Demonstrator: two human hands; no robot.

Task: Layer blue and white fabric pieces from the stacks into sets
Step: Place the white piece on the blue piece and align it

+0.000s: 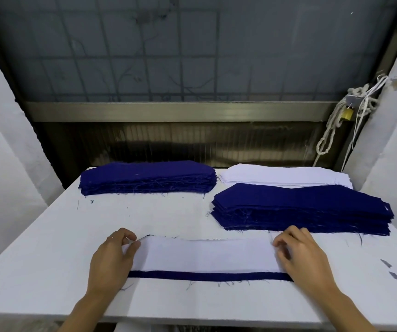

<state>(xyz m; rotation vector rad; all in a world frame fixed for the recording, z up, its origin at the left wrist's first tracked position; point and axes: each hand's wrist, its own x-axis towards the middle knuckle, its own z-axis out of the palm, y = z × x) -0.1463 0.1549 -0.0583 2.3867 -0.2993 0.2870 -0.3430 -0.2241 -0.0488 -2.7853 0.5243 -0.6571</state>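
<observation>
The left hand [112, 257] pinches the left end of a white piece [204, 255]; the right hand [300, 257] touches its right end with curled fingers. It lies on a blue piece [209, 276], near two blue stacks [147, 178] [300, 209] and a white stack [283, 174].

Matt frayed cloth stacks [148, 178]

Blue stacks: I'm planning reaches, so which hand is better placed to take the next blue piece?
Likely the right hand: it rests at the right end of the white piece, directly in front of the nearer blue stack. The left hand sits farther from the far blue stack.
</observation>
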